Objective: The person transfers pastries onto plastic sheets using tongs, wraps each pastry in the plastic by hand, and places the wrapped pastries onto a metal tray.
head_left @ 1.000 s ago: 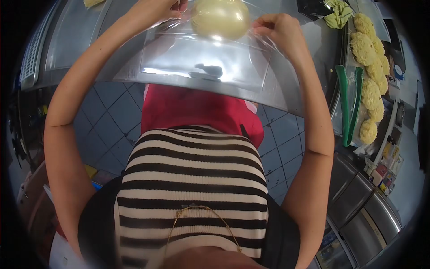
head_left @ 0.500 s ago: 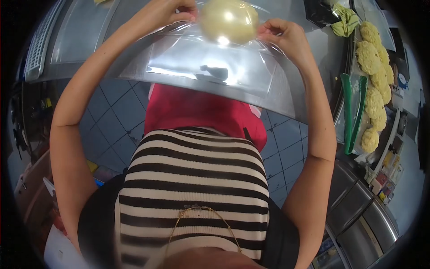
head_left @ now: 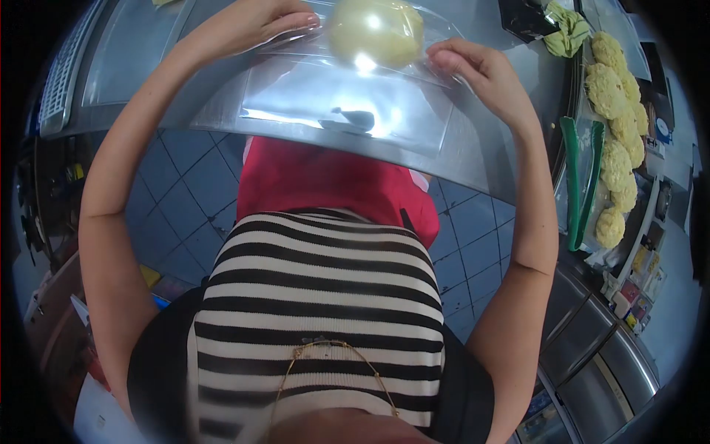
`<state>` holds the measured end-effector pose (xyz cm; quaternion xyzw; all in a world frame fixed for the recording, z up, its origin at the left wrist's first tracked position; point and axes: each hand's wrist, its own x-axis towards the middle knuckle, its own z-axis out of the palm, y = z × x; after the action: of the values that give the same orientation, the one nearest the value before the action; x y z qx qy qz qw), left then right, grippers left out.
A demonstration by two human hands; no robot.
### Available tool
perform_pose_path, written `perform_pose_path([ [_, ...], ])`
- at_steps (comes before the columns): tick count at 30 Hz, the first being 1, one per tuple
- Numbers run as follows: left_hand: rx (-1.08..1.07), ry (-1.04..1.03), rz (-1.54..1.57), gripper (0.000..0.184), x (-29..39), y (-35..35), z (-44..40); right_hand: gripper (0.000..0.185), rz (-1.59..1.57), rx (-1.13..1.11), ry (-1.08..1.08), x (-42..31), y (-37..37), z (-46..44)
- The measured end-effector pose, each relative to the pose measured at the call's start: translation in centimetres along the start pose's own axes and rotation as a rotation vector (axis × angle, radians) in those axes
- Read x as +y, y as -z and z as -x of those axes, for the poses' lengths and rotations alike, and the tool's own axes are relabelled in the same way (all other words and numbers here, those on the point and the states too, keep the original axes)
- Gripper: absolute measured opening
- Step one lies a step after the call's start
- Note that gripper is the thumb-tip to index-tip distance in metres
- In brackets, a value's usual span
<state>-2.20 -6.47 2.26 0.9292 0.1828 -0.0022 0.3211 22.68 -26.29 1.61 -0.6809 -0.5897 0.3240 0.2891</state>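
A round, flattened piece of pale yellow dough lies at the top of the view, under a shiny clear plastic sheet spread on the metal counter. At the left side of the dough, my left hand has its thumb and fingers closed on the plastic sheet. My right hand pinches the sheet at the other side, between thumb and forefinger. Neither hand appears to touch the dough directly. The sheet's near part lies toward the counter's front edge and reflects bright light.
Several lumpy yellow patties line a tray at the right, with green tongs beside them. A green cloth and a black container stand at the upper right. A white grid rack is at the left.
My right hand has shifted slightly right and down, and its fingers have changed angle. My left hand has moved a little left, with its fingers lying flatter. The dough stays almost in place.
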Motion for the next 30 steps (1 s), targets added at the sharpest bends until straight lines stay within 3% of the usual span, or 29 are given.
perform_pose_path([
  [4,0.04,-0.226,-0.12,0.032,1.0,-0.4,1.3,0.034,0.078,-0.005,0.02,-2.0,-0.2,1.3],
  [8,-0.1,-0.058,-0.025,0.032,1.0,0.0,1.0,0.038,0.193,-0.008,-0.036,-1.7,-0.4,1.2],
  [19,-0.012,-0.13,-0.138,0.031,0.2,-0.2,0.6,0.03,0.161,0.087,-0.095,-1.2,-1.2,1.3],
  [22,-0.033,-0.102,-0.137,0.03,0.3,-0.1,0.7,0.031,0.211,0.12,0.045,-0.6,-1.4,1.3],
  [25,-0.065,-0.066,-0.121,0.029,-0.1,0.0,0.7,0.028,0.176,0.09,0.038,-1.0,-1.2,1.2],
  [30,-0.061,-0.184,-0.04,0.027,-1.9,-0.2,0.6,0.019,0.099,0.015,0.043,-0.2,-0.9,0.8],
])
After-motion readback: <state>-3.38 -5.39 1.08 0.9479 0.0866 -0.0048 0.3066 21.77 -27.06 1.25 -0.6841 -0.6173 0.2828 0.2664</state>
